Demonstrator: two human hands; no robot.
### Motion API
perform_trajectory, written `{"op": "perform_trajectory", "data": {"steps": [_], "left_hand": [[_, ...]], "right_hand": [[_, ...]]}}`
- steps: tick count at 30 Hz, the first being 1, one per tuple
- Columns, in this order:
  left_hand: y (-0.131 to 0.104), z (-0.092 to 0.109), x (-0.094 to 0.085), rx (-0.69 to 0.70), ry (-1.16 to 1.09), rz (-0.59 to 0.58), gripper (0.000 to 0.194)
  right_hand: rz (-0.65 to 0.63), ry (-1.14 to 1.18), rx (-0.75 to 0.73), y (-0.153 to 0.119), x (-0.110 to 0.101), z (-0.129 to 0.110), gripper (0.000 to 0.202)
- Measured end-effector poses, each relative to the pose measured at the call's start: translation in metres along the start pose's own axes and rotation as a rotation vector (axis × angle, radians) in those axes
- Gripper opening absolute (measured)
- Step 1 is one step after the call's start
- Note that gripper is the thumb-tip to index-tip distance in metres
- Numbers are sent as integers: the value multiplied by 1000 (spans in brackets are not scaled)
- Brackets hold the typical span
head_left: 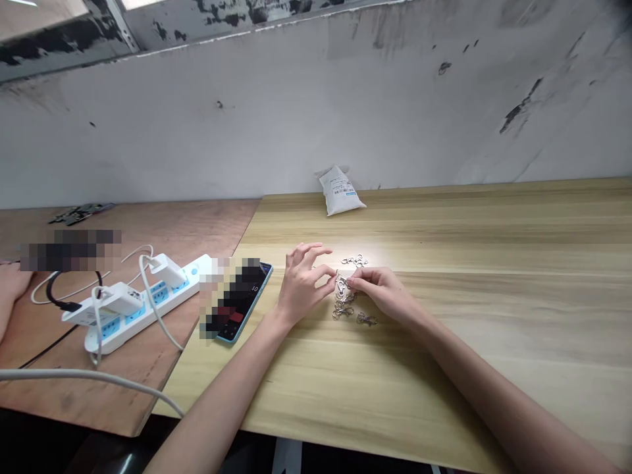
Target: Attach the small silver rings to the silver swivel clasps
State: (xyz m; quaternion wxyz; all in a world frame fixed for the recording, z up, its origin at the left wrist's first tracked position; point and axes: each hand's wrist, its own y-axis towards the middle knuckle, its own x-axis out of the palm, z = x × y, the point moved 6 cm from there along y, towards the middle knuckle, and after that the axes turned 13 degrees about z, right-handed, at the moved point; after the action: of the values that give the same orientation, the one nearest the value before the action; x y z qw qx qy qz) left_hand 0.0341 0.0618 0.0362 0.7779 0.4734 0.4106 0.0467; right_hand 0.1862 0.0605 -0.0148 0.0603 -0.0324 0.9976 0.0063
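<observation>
Several small silver clasps with rings (342, 311) lie on the light wooden table between and just below my hands, with more of them (359, 261) a little farther back. One clasp (367, 319) rests apart, nearer the front. My left hand (305, 283) has thumb and index finger pinched at the left side of a metal clasp (342, 286), its other fingers raised and spread. From the right, my right hand (378, 284) pinches the same clasp between thumb and index finger. The fingertips partly hide where they touch the metal.
A phone (247, 299) lies left of my left arm. Farther left, a white power strip (148, 306) with chargers and cables sits on a reddish-brown board (64, 401). A white packet (340, 191) leans by the wall. Another person's hand (14, 283) is at the left edge.
</observation>
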Motion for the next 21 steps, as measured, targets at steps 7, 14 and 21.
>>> {"op": "perform_trajectory", "data": {"steps": [7, 14, 21], "left_hand": [[1, 2, -3, 53, 24, 61, 9], [2, 5, -6, 92, 24, 87, 8], [2, 8, -7, 150, 40, 118, 9]], "right_hand": [[-32, 27, 18, 0, 2, -1, 34], [-35, 79, 4, 4, 0, 6, 34], [-27, 96, 14, 4, -1, 2, 35]]}}
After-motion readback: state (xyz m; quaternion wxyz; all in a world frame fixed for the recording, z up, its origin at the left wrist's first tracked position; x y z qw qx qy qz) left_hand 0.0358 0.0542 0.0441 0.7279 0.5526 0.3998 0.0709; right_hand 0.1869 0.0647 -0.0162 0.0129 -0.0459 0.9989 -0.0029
